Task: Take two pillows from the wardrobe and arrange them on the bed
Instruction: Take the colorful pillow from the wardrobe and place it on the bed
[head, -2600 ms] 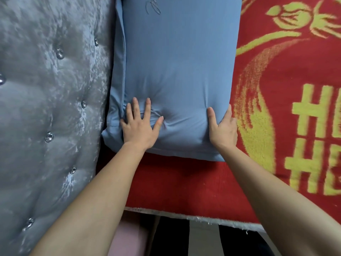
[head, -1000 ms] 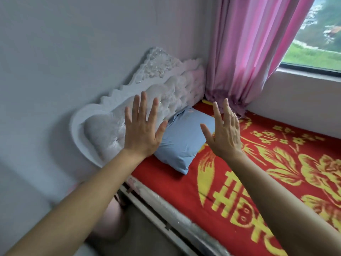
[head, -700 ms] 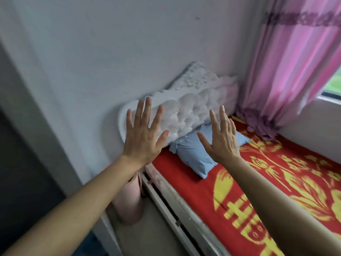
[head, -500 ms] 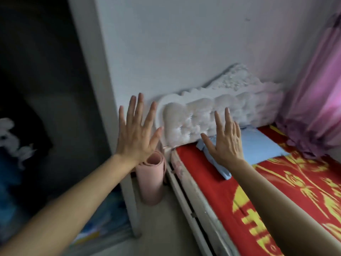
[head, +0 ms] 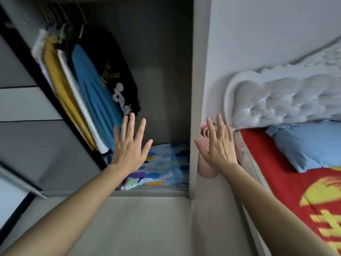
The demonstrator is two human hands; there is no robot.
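A light blue pillow (head: 310,145) lies on the red and yellow bedspread (head: 302,193) against the white tufted headboard (head: 284,102) at the right. The open wardrobe (head: 162,74) fills the middle. On its floor lies a colourful patterned cushion or folded fabric (head: 164,167); I cannot tell which. My left hand (head: 129,146) is raised with spread fingers in front of the wardrobe opening, just above that patterned item. My right hand (head: 219,146) is also raised and empty, in front of the wardrobe's side panel (head: 195,89).
Shirts on hangers (head: 86,89) hang in the wardrobe's left part, blue, yellow, white and black. A rolled pink mat (head: 204,163) stands between the wardrobe side and the bed frame. A sliding door (head: 27,126) is at the left. Beige floor (head: 140,222) lies below.
The view has swung left from the bed to the open wardrobe. Both hands left the blue pillow, which stays on the bed, and now hover empty before the wardrobe.
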